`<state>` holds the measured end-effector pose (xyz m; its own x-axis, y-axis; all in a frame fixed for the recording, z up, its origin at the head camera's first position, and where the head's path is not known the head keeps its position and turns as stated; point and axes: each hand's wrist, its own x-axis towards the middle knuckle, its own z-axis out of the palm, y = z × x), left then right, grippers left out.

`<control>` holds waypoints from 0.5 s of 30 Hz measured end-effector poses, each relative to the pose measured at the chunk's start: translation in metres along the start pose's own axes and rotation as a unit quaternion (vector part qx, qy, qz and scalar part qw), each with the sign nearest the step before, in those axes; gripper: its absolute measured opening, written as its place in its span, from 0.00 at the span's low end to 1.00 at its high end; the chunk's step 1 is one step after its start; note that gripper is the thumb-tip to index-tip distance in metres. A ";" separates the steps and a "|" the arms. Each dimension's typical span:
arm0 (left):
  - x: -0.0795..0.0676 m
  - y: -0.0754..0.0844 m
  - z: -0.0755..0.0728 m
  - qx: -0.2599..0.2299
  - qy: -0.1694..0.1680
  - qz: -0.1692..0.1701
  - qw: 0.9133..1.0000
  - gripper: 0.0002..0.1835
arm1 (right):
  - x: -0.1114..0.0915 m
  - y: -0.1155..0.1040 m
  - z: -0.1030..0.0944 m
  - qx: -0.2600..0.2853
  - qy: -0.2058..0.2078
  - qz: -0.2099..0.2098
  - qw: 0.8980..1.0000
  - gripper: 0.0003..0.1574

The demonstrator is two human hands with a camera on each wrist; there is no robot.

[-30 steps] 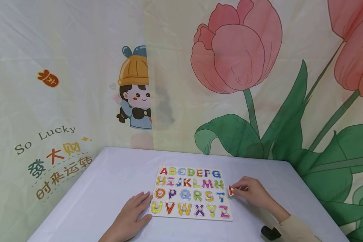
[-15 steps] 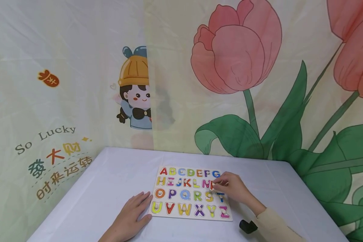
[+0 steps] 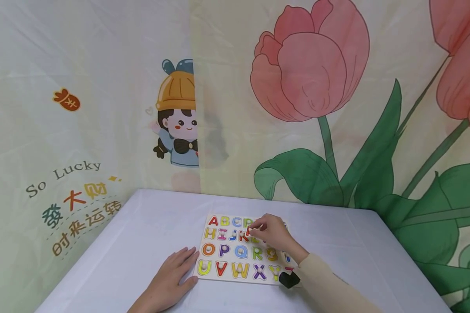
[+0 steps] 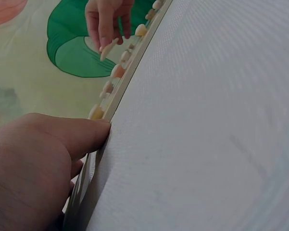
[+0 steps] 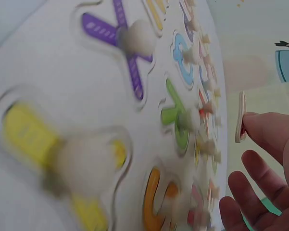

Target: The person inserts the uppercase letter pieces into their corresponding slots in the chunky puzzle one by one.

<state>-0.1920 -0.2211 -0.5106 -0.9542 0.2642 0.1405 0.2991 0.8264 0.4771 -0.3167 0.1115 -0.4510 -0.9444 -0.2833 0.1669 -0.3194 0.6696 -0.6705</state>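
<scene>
A white alphabet puzzle board (image 3: 230, 261) lies on the table, with coloured letter pieces, each with a small round knob, in its rows. My left hand (image 3: 168, 278) rests at the board's left side, fingers extended; in the left wrist view its thumb (image 4: 89, 132) touches the board's edge. My right hand (image 3: 276, 232) is over the upper rows and pinches a small red letter piece (image 3: 249, 231). Seen edge-on in the right wrist view, the piece (image 5: 241, 118) is clear of the board. Which letter it is cannot be told. Hand and sleeve hide several letters at the right.
A white cloth covers the table (image 3: 141, 234). Behind it hangs a printed curtain (image 3: 227, 130) with tulips and a cartoon figure. A black object (image 3: 289, 279) at the right sleeve overlaps the board's lower right corner in the head view.
My right hand has carried the red letter piece leftward, from beside the board's right edge to above its upper middle. The left hand has stayed in place.
</scene>
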 end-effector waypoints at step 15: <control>0.000 -0.001 -0.002 -0.007 -0.007 0.007 1.000 0.38 | 0.049 -0.044 0.051 -0.015 -0.001 -0.012 1.000 0.06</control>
<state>-0.1922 -0.2234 -0.5095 -0.9497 0.2829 0.1342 0.3118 0.8152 0.4880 -0.3453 0.0332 -0.4498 -0.9362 -0.3011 0.1814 -0.3445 0.6835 -0.6436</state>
